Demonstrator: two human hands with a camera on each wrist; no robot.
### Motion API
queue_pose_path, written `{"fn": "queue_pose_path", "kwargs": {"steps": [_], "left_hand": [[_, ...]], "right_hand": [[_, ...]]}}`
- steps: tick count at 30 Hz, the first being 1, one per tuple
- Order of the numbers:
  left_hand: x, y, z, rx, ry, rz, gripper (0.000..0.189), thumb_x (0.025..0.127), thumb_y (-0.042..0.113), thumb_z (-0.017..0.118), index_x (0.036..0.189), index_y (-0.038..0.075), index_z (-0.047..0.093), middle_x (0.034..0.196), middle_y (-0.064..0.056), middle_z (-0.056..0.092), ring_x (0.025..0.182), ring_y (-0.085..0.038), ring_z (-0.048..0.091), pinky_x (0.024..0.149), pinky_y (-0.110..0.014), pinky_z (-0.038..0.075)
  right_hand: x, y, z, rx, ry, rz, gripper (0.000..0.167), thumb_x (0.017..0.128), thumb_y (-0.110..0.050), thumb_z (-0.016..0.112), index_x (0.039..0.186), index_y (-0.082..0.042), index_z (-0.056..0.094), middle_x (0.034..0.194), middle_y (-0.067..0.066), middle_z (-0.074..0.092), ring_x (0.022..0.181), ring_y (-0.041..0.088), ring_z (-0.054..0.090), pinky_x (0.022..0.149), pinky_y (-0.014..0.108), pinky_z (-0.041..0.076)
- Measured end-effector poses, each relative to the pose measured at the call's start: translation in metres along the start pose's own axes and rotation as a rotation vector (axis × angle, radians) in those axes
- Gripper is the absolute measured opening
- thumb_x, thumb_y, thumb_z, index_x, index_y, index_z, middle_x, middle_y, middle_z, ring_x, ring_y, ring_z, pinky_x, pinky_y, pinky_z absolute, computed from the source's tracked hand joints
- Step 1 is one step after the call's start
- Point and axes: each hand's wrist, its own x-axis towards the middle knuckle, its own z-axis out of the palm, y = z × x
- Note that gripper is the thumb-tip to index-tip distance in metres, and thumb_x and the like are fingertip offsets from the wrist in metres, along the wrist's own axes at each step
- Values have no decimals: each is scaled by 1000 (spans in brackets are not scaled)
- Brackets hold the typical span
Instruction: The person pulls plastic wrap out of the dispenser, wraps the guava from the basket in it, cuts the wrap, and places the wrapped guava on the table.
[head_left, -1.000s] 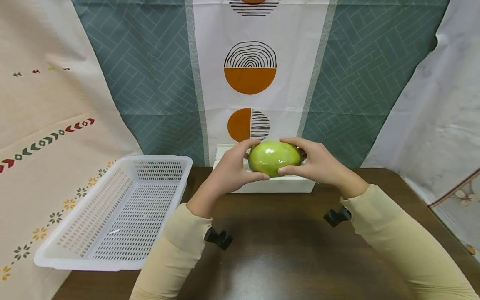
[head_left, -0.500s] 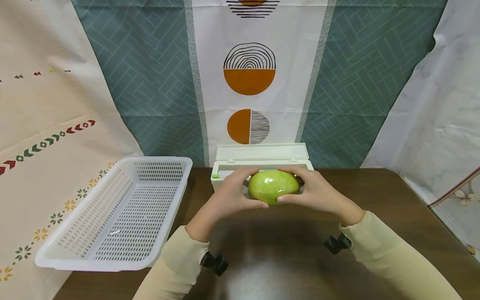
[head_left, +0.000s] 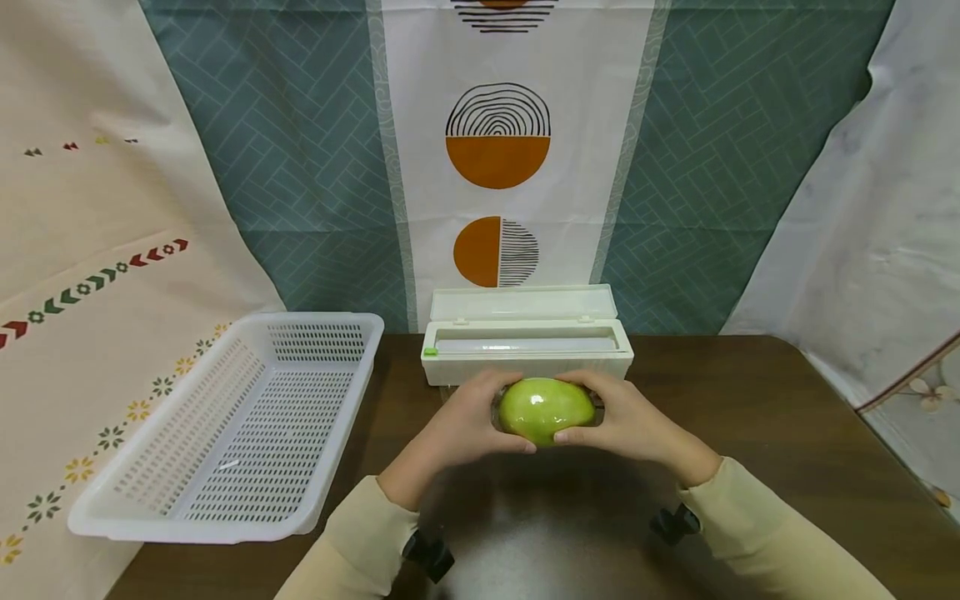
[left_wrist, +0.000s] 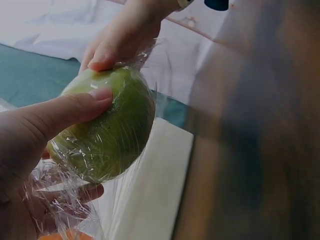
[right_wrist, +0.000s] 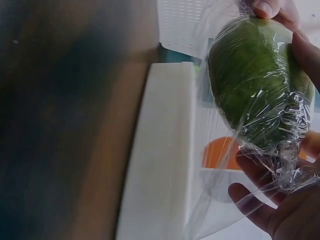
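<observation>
Both hands grip a glossy green, mango-like fruit (head_left: 546, 411) from its two ends, in front of the white box. In the head view my left hand (head_left: 465, 425) is at its left end and my right hand (head_left: 633, 423) at its right, thumbs on the near side. Clear cling film (right_wrist: 285, 165) is drawn around the fruit, bunched and wrinkled at the ends by the fingers. A loose sheet of the film also shows beside the fruit in both wrist views. Behind the hands stands a white cling film dispenser (head_left: 525, 367), lid raised, with a roll (head_left: 525, 344) inside.
A white perforated plastic basket (head_left: 187, 530) stands at the left of the dark wooden table (head_left: 750, 467), a small white strip (head_left: 228, 464) on its floor. A green slider (head_left: 430, 352) sits at the dispenser's left end. Patterned cloth (head_left: 315, 167) hangs behind.
Both hands have brought the fruit down and nearer, from in front of the dispenser's opening to before its front wall. The dispenser's raised lid and roll are uncovered in the head view.
</observation>
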Motion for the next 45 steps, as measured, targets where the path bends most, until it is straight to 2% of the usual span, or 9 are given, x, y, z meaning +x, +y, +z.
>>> {"fn": "queue_pose_path", "kwargs": {"steps": [6, 16, 21, 27, 33, 37, 40, 45], "left_hand": [[-6, -5, 10, 36, -41, -75, 82, 67, 38, 85, 134, 8, 48, 126, -5, 55, 108, -17, 54, 90, -36, 49], [-7, -21, 28, 78, -66, -102, 83, 66, 39, 85, 133, 8, 49, 129, -6, 56, 114, -20, 54, 93, -40, 47], [-6, -28, 32, 73, -79, -117, 82, 66, 39, 85, 133, 8, 48, 129, -6, 56, 113, -21, 55, 92, -40, 47], [-3, -33, 35, 126, -108, -150, 84, 69, 42, 82, 137, 9, 45, 135, -6, 53, 116, -22, 54, 94, -42, 46], [-1, -33, 38, 252, -98, -126, 89, 71, 45, 80, 143, 10, 39, 140, -8, 48, 124, -28, 49, 99, -48, 42], [1, -32, 41, 306, -81, -70, 82, 71, 42, 81, 138, 13, 44, 133, -6, 52, 118, -24, 53, 95, -47, 44], [4, -33, 42, 324, -81, -53, 73, 72, 41, 80, 133, 15, 49, 128, -5, 54, 112, -22, 55, 93, -44, 46], [8, -38, 43, 308, -90, -67, 70, 72, 42, 80, 130, 15, 52, 124, -4, 57, 110, -21, 56, 92, -41, 47]], "right_hand": [[-4, 12, 12, -13, -32, 25, 71, 69, -51, 78, 127, -20, 51, 111, -8, 61, 92, 9, 59, 77, 26, 52], [-4, 26, 26, -74, -70, 20, 72, 70, -53, 77, 126, -15, 52, 107, -5, 62, 88, 8, 57, 75, 25, 50], [-1, 33, 30, -75, -91, 30, 71, 70, -54, 76, 124, -14, 52, 106, -4, 63, 87, 7, 57, 74, 24, 50], [5, 39, 32, -99, -122, 31, 70, 71, -55, 75, 123, -14, 53, 105, -5, 63, 84, 6, 56, 73, 24, 49], [12, 44, 33, -110, -158, 58, 69, 72, -57, 74, 123, -15, 53, 102, -6, 63, 81, 6, 56, 71, 23, 48], [14, 48, 35, -117, -175, 74, 68, 72, -58, 73, 123, -17, 53, 101, -7, 63, 80, 5, 56, 70, 23, 47], [14, 50, 36, -125, -181, 84, 69, 72, -59, 72, 123, -17, 53, 101, -7, 62, 80, 5, 55, 70, 23, 47], [14, 51, 37, -137, -193, 96, 73, 74, -59, 71, 128, -15, 51, 103, -6, 61, 81, 6, 55, 71, 24, 47]]}}
